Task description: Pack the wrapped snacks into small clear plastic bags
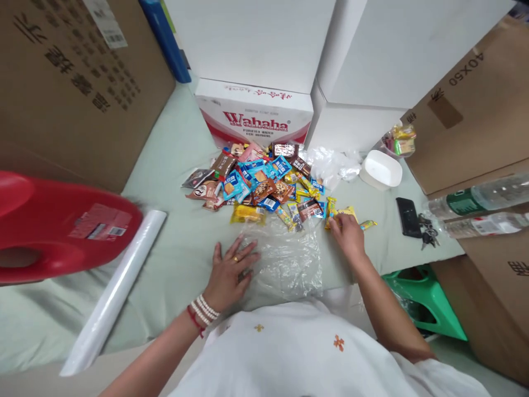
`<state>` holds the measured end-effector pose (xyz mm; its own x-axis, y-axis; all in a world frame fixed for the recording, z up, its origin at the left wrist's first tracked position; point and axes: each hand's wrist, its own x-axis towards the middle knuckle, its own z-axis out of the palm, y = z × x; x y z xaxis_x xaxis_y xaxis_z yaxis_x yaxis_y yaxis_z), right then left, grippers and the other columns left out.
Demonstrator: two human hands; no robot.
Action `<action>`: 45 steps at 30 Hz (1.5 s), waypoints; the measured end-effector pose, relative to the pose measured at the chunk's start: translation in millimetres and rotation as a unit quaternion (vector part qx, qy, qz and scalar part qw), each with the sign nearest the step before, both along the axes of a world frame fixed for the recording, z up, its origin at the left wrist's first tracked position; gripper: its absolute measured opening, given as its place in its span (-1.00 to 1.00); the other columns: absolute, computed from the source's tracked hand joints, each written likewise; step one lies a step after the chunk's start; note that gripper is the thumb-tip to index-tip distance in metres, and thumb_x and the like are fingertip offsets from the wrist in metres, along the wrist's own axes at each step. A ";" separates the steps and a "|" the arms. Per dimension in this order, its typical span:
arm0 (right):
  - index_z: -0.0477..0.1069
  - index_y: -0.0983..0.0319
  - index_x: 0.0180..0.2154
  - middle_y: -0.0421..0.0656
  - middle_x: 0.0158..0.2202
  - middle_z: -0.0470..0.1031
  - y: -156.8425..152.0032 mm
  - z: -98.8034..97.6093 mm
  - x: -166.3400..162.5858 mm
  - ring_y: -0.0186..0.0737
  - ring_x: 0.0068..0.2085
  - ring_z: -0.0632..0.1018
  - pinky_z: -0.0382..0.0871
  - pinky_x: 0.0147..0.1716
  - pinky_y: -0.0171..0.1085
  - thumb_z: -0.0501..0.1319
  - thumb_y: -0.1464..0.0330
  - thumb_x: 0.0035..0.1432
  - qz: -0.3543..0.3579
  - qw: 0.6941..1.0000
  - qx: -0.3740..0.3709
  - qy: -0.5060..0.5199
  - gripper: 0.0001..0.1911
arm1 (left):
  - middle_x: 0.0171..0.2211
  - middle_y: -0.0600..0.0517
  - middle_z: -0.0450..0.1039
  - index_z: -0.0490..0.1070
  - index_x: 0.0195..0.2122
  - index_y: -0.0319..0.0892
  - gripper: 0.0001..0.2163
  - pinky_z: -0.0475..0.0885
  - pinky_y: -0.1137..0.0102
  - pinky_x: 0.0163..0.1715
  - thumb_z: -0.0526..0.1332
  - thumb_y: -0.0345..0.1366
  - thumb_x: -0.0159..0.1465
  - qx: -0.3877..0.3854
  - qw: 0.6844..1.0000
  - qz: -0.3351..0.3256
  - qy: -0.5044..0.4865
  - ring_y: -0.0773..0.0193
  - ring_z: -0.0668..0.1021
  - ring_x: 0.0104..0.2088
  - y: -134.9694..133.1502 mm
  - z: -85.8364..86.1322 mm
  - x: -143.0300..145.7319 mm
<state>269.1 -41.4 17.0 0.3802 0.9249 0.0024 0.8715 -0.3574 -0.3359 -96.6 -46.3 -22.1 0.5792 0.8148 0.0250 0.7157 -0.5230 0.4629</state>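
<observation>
A heap of small wrapped snacks (pixel 268 184) lies on the pale green table (pixel 177 165). In front of it a clear plastic bag (pixel 289 259) is spread flat. My left hand (pixel 229 270) rests flat on the bag's left edge, fingers spread, a ring on one finger and bead bracelets at the wrist. My right hand (pixel 348 234) reaches to the heap's right end, fingers curled over a yellow snack packet (pixel 345 213).
A Wahaha carton (pixel 254 113) and white boxes stand behind the heap, brown cartons at both sides. Nearby are a white bowl (pixel 380 170), crumpled plastic (pixel 330 165), a black phone (pixel 408 216) with keys, two water bottles (pixel 479 209), a white roll (pixel 119 281), a red jug (pixel 53 226), a green stool (pixel 425 300).
</observation>
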 end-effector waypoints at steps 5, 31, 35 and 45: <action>0.46 0.27 0.04 0.10 -0.02 0.54 43.9 10.1 -4.1 0.03 -0.05 0.59 0.36 -0.14 -0.19 0.21 0.16 0.35 -0.017 0.982 -0.165 -0.093 -0.63 | 0.48 -0.13 0.09 0.28 0.39 0.06 -0.43 -0.22 -0.52 0.27 0.15 -0.16 0.33 0.006 0.996 -0.010 0.089 -0.29 0.12 0.47 1.4 5.0 -11.7; 0.42 0.19 -0.25 -0.13 -0.34 0.57 40.0 51.7 -5.6 -0.16 -0.33 0.52 0.24 -0.39 -0.31 0.18 0.09 0.22 0.088 0.985 -0.147 -0.009 -0.70 | 0.49 -0.07 0.08 0.18 0.43 0.13 -0.42 -0.34 -0.32 0.36 0.11 -0.05 0.38 0.038 0.994 -0.073 0.070 -0.18 0.19 0.46 -25.3 -16.4 -52.5; 0.43 0.26 -0.02 0.07 -0.11 0.63 81.3 34.9 -80.6 0.02 -0.12 0.62 0.37 -0.25 -0.25 0.25 0.11 0.23 0.100 0.975 -0.169 -0.108 -0.59 | 0.48 -0.08 0.09 0.17 0.44 0.11 -0.43 -0.36 -0.28 0.38 0.09 -0.08 0.39 0.051 0.993 -0.074 0.070 -0.14 0.19 0.46 -34.3 -17.5 -55.7; 0.40 0.31 0.08 0.17 -0.04 0.61 56.5 31.1 -68.9 0.09 0.00 0.61 0.38 -0.18 -0.22 0.26 0.29 0.20 0.145 0.943 -0.228 -0.195 -0.57 | 0.49 -0.15 0.06 0.09 0.47 0.01 -0.32 -0.44 -0.38 0.33 0.15 -0.19 0.30 0.014 0.998 -0.034 0.045 -0.17 0.17 0.46 -39.2 -8.8 -33.2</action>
<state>200.3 15.1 48.0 0.1630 0.9285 -0.3337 0.9802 -0.1140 0.1618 -129.8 -85.6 -31.0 0.6340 0.7733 -0.0071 0.7163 -0.5837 0.3824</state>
